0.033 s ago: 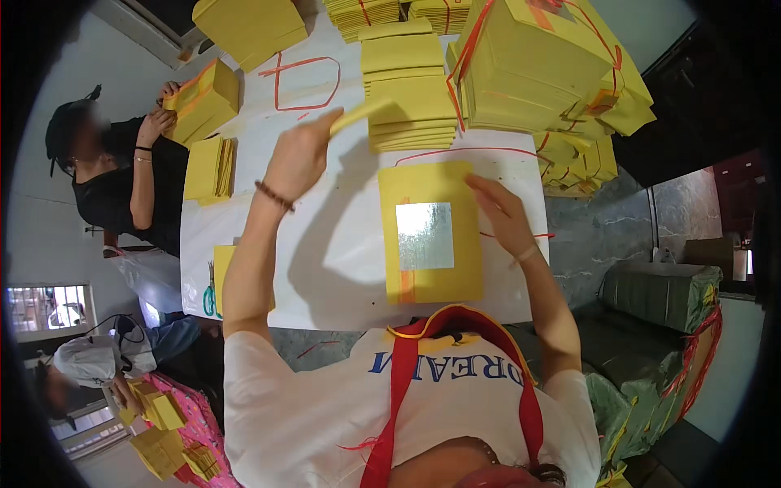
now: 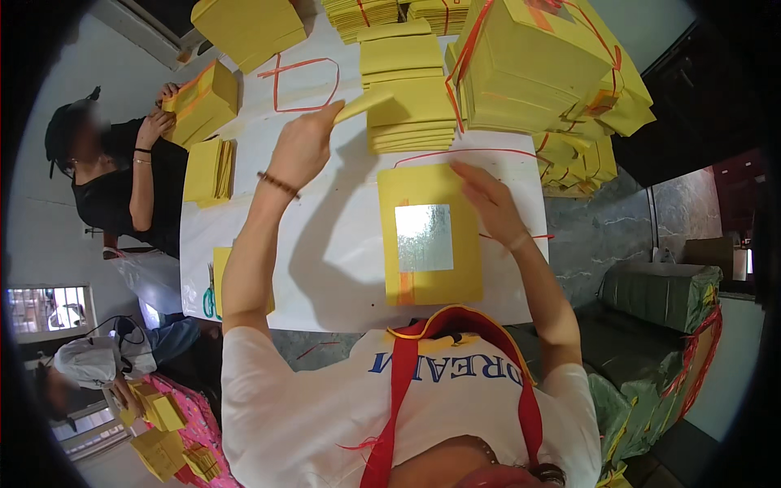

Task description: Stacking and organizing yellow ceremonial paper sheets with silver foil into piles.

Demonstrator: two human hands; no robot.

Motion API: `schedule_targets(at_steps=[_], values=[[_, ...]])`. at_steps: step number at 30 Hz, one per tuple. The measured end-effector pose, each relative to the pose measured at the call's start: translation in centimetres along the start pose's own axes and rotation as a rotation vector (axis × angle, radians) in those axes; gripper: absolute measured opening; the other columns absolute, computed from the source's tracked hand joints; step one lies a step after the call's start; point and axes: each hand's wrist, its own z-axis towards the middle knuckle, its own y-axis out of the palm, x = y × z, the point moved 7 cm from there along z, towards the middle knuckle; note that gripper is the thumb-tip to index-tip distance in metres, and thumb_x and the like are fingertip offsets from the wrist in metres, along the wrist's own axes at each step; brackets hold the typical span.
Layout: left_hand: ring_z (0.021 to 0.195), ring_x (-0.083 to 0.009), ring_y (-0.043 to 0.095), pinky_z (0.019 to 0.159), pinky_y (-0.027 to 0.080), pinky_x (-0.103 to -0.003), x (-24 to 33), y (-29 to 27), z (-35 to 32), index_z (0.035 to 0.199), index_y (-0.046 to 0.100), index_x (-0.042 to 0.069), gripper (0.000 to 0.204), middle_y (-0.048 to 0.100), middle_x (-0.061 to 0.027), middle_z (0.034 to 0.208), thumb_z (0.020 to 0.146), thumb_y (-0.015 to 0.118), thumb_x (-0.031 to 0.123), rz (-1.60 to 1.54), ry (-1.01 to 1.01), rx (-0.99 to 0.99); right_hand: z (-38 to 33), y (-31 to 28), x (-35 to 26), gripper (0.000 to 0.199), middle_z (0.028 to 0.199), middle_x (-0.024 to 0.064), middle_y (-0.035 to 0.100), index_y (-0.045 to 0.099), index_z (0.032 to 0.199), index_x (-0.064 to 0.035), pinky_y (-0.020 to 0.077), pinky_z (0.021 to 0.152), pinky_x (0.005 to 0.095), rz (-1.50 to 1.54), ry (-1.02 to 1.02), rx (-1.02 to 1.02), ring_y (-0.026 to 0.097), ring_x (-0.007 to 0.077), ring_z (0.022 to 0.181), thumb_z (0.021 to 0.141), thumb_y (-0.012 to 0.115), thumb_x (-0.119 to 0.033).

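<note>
My left hand [image 2: 305, 146] is raised over the white table [image 2: 342, 244] and pinches a folded yellow sheet [image 2: 364, 104] that points toward the paper stacks. My right hand [image 2: 488, 199] lies flat on the upper right corner of a yellow paper pile with a silver foil square [image 2: 429, 236] in front of me; its fingers are spread and grip nothing. Just beyond both hands stands a stack of folded yellow sheets [image 2: 411, 106].
Large yellow bundles tied with red string [image 2: 537, 65] fill the far right. A red string loop [image 2: 301, 81] lies on the table. A person at the left holds a yellow bundle [image 2: 203, 102] beside a smaller stack [image 2: 207, 171]. Teal scissors [image 2: 209, 301] lie near the left edge.
</note>
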Motion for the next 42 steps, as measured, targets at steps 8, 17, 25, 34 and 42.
schedule_targets(at_steps=[8, 17, 25, 34, 42], values=[[0.094, -0.0334, 0.057, 0.077, 0.047, -0.041, 1.4, 7.8, 10.7, 0.121, 0.048, 0.007, 0.046, 0.059, -0.0166, 0.106, 0.075, 0.053, 0.002, 0.137, 0.225, 0.141, 12.5, -1.8, 4.0, 0.058, 0.138, 0.0083, 0.035, 0.028, 0.137, -0.0020, 0.0230, 0.105, 0.0295, 0.570, 0.010, 0.423, 0.030, 0.0182, 0.128, 0.095, 0.037, -0.041], [0.093, -0.0261, 0.056, 0.076, 0.046, -0.036, -0.6, 14.5, 10.5, 0.114, 0.049, 0.005, 0.040, 0.057, -0.0108, 0.102, 0.075, 0.054, 0.007, 0.262, 0.411, 0.183, 13.6, -2.2, 8.1, 0.065, 0.140, 0.0074, 0.030, 0.028, 0.137, -0.0017, 0.0197, 0.106, 0.0289, 0.597, 0.212, 0.438, 0.027, 0.0160, 0.128, 0.093, 0.034, -0.049], [0.106, -0.0263, 0.050, 0.084, 0.041, -0.038, -1.4, 14.0, 9.4, 0.121, 0.047, 0.005, 0.039, 0.053, -0.0132, 0.114, 0.086, 0.051, 0.023, 0.186, 0.378, 0.112, 14.3, -2.0, 9.2, 0.054, 0.137, 0.0079, 0.036, 0.040, 0.130, 0.0005, 0.0228, 0.105, 0.0296, 0.322, 0.281, 0.404, 0.034, 0.0177, 0.124, 0.094, 0.042, -0.039], [0.115, -0.0280, 0.043, 0.092, 0.034, -0.040, -3.2, 17.3, 8.6, 0.127, 0.045, 0.010, 0.049, 0.046, -0.0112, 0.128, 0.085, 0.055, 0.033, 0.169, 0.304, 0.050, 14.6, -1.6, 10.9, 0.050, 0.149, 0.0044, 0.014, 0.038, 0.135, -0.0070, 0.0152, 0.109, 0.0314, 0.273, 0.280, 0.143, 0.016, 0.0161, 0.136, 0.093, 0.043, -0.035], [0.115, -0.0283, 0.042, 0.092, 0.034, -0.040, -2.4, 16.9, 8.6, 0.126, 0.044, 0.009, 0.052, 0.046, -0.0131, 0.126, 0.083, 0.057, 0.035, 0.204, 0.323, 0.053, 12.7, -2.3, 12.8, 0.047, 0.138, -0.0011, 0.035, 0.033, 0.138, -0.0174, 0.0303, 0.101, 0.0325, 0.471, 0.319, 0.011, 0.029, 0.0139, 0.130, 0.095, 0.042, -0.034]])
